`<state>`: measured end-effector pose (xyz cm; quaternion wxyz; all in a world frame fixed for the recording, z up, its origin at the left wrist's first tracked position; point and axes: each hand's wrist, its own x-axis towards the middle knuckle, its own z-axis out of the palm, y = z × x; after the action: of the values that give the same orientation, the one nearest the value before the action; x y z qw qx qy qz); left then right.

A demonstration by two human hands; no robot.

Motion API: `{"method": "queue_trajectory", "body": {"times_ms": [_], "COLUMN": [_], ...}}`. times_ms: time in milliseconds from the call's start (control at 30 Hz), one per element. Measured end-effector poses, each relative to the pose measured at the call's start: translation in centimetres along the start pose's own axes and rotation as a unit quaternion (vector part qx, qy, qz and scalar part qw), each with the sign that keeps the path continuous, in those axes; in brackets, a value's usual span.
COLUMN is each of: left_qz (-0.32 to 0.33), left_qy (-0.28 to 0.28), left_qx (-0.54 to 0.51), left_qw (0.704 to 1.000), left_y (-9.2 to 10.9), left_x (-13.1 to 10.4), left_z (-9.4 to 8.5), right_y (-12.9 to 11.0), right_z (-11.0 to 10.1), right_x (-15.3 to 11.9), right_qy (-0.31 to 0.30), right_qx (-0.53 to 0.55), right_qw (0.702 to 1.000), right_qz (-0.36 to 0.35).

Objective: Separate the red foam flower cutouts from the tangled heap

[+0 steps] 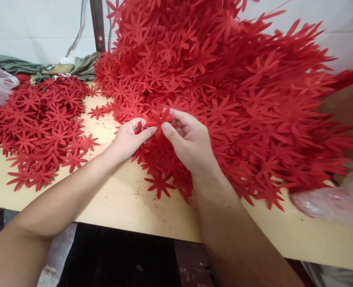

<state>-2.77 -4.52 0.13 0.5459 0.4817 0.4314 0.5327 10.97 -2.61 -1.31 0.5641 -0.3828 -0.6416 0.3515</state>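
Between my two hands is a red flower-shaped cutout (160,119) with long narrow petals. My left hand (134,134) pinches its left side between thumb and fingers, and a bit of red shows among the curled fingers. My right hand (190,137) grips the right side, thumb and forefinger closed on the petals. Both hands are in front of a tall heap of the same red cutouts (224,95). One loose cutout (159,185) lies at the heap's front edge, below my hands.
A lower pile of red cutouts (42,127) covers the left of the pale tabletop (116,203). Plastic bags lie at the far left (0,85) and right (334,203). Dark green cloth (85,65) and a metal upright (97,24) are at the back by the white wall.
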Motion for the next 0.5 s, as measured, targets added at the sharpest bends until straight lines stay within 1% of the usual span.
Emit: {"method": "queue_trajectory", "body": {"times_ms": [67,100,233,267,333,400,433,467,500], "left_qz": [-0.003,-0.005,-0.003,-0.002,-0.004,-0.013,-0.020,-0.026,-0.032], "left_qy": [-0.017,-0.021,-0.014,-0.010,0.006,0.030,0.042,0.052,0.057], "left_qx": [-0.009,-0.009,0.015,0.021,0.024,0.017,0.011,0.005,0.001], "left_qw": [1.000,1.000,1.000,1.000,1.000,0.999,0.999,0.998,0.998], "left_y": [0.0,0.1,0.5,0.6,0.7,0.7,0.7,0.7,0.7], "left_x": [0.0,0.0,0.1,0.1,0.1,0.2,0.2,0.3,0.3], "left_z": [-0.1,0.0,0.1,0.1,0.0,-0.1,-0.1,-0.2,-0.2], "right_y": [0.0,0.0,0.5,0.6,0.8,0.9,0.8,0.8,0.8], "right_z": [0.3,0.4,0.1,-0.1,-0.8,-1.4,-1.7,-1.9,-2.0], "right_x": [-0.1,-0.1,0.1,0.3,0.8,1.3,1.5,1.6,1.7], "right_qy": [-0.015,-0.009,0.053,0.075,0.145,0.227,0.255,0.269,0.271], "right_qx": [0.018,0.020,0.016,0.016,0.025,0.042,0.047,0.046,0.040], "right_qw": [0.999,0.999,0.997,0.996,0.987,0.971,0.964,0.960,0.960], "right_qz": [0.031,0.043,0.050,0.051,0.058,0.065,0.065,0.062,0.057]}}
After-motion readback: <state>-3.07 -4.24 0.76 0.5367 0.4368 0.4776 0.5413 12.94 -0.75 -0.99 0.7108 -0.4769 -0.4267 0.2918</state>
